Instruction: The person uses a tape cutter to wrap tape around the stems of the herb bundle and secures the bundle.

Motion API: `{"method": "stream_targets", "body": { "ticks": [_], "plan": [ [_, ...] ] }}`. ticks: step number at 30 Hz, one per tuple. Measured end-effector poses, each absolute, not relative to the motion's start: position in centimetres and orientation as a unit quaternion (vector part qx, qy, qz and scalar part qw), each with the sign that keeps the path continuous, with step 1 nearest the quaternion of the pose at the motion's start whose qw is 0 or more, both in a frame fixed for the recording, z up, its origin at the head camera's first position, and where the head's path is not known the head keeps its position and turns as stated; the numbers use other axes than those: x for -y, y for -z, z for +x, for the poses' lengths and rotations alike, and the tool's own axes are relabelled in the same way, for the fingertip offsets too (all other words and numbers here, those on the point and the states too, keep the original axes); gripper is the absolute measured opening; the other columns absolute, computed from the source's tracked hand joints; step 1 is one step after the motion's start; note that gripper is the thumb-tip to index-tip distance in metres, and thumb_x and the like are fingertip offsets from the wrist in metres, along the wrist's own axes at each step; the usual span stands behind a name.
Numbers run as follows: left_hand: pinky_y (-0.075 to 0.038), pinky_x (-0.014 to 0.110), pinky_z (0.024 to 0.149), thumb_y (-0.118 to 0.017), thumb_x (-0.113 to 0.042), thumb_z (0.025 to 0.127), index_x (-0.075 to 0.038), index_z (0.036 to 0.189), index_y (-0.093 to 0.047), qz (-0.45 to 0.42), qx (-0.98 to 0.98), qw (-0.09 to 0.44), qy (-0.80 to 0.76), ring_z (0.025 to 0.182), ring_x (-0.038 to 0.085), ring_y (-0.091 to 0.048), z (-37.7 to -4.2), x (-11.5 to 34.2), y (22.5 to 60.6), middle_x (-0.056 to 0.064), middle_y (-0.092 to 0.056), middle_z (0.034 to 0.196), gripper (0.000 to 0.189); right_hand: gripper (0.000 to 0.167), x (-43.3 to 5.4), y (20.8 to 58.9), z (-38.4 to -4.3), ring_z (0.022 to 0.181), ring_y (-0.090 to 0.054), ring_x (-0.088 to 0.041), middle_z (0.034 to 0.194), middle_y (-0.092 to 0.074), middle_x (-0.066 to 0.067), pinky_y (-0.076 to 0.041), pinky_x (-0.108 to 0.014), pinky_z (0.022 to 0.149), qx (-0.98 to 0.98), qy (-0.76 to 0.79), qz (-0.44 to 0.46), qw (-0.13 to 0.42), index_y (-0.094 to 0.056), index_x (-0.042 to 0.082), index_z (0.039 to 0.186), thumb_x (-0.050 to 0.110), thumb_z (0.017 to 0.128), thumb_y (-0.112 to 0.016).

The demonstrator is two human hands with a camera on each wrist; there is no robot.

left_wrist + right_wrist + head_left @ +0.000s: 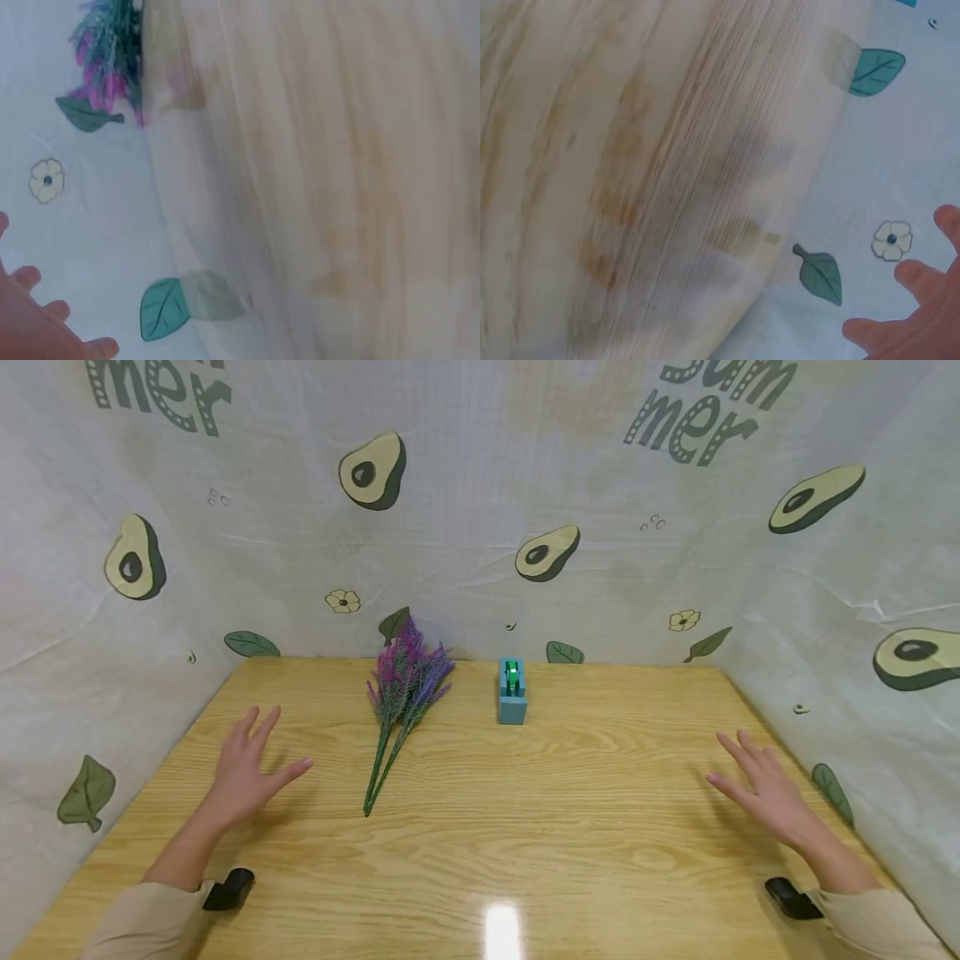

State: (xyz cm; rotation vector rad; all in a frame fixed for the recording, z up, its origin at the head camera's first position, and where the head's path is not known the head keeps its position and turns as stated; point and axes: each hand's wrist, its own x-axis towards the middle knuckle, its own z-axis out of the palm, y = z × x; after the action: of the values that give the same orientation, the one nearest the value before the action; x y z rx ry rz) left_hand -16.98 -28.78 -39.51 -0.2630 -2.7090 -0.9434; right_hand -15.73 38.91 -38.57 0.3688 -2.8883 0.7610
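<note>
Two sprigs of artificial lavender, one pinkish purple and one violet, lie on the wooden table with green stems toward the front. To their right, near the back edge, stands a blue tape dispenser with a green roll in it. My left hand hovers over the table left of the stems, fingers spread and holding nothing. On the far right my right hand is likewise spread, touching nothing. The left wrist view shows the flower heads upside down; in the right wrist view only my fingertips show.
A pale cloth printed with avocados and leaves encloses the wooden table at the back and both sides. Black wrist cameras sit at the cuffs of beige sleeves. A bright light reflection lies at the table's front.
</note>
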Motion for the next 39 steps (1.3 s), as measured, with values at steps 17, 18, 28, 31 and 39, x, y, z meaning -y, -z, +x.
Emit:
{"method": "stream_targets", "body": {
  "ticks": [17, 18, 28, 31, 39],
  "plan": [
    [-0.016, 0.074, 0.092, -0.070, -0.031, 0.084, -0.017, 0.151, -0.013, -0.105, 0.895, 0.123, 0.415, 0.136, 0.045, -0.004, -18.4, 24.9, 39.0, 0.016, -0.004, 0.153, 0.089, 0.065, -36.5, 38.9, -16.2, 0.131, 0.003, -0.055, 0.148, -0.005, -0.032, -0.001, -0.074, 0.094, 0.936, -0.308, 0.155, 0.070, -0.022, 0.002, 0.147, 0.022, 0.095, -0.054],
    [-0.016, 0.073, 0.093, -0.071, -0.030, 0.084, -0.016, 0.151, -0.014, -0.107, 0.893, 0.124, 0.419, 0.136, 0.045, -0.005, -18.5, 24.7, 39.0, 0.016, -0.005, 0.153, 0.089, 0.064, -36.4, 38.9, -16.3, 0.131, 0.002, -0.055, 0.148, -0.006, -0.032, -0.002, -0.074, 0.094, 0.935, -0.309, 0.159, 0.072, -0.023, 0.001, 0.147, 0.021, 0.095, -0.055],
    [-0.024, 0.061, 0.101, -0.073, -0.029, 0.082, -0.010, 0.149, -0.021, -0.116, 0.876, 0.131, 0.449, 0.134, 0.040, -0.018, -19.8, 22.9, 39.7, 0.018, -0.016, 0.150, 0.087, 0.066, -34.9, 39.2, -17.1, 0.131, -0.008, -0.054, 0.148, -0.011, -0.030, -0.011, -0.075, 0.091, 0.925, -0.330, 0.180, 0.057, -0.026, 0.003, 0.146, 0.019, 0.091, -0.060],
    [-0.025, 0.059, 0.101, -0.074, -0.029, 0.081, -0.010, 0.148, -0.024, -0.122, 0.873, 0.128, 0.454, 0.133, 0.039, -0.021, -20.0, 22.3, 39.8, 0.018, -0.020, 0.149, 0.086, 0.067, -34.5, 39.3, -17.2, 0.129, -0.011, -0.055, 0.147, -0.013, -0.032, -0.013, -0.075, 0.090, 0.924, -0.332, 0.182, 0.053, -0.027, 0.001, 0.145, 0.019, 0.091, -0.061],
    [-0.027, 0.055, 0.102, -0.075, -0.032, 0.080, -0.012, 0.147, -0.027, -0.132, 0.870, 0.109, 0.463, 0.133, 0.037, -0.023, -20.7, 20.2, 39.8, 0.018, -0.022, 0.147, 0.086, 0.068, -33.4, 39.2, -17.8, 0.128, -0.015, -0.055, 0.146, -0.016, -0.031, -0.018, -0.073, 0.090, 0.924, -0.334, 0.182, 0.048, -0.028, 0.000, 0.144, 0.021, 0.090, -0.063]
  ]
}}
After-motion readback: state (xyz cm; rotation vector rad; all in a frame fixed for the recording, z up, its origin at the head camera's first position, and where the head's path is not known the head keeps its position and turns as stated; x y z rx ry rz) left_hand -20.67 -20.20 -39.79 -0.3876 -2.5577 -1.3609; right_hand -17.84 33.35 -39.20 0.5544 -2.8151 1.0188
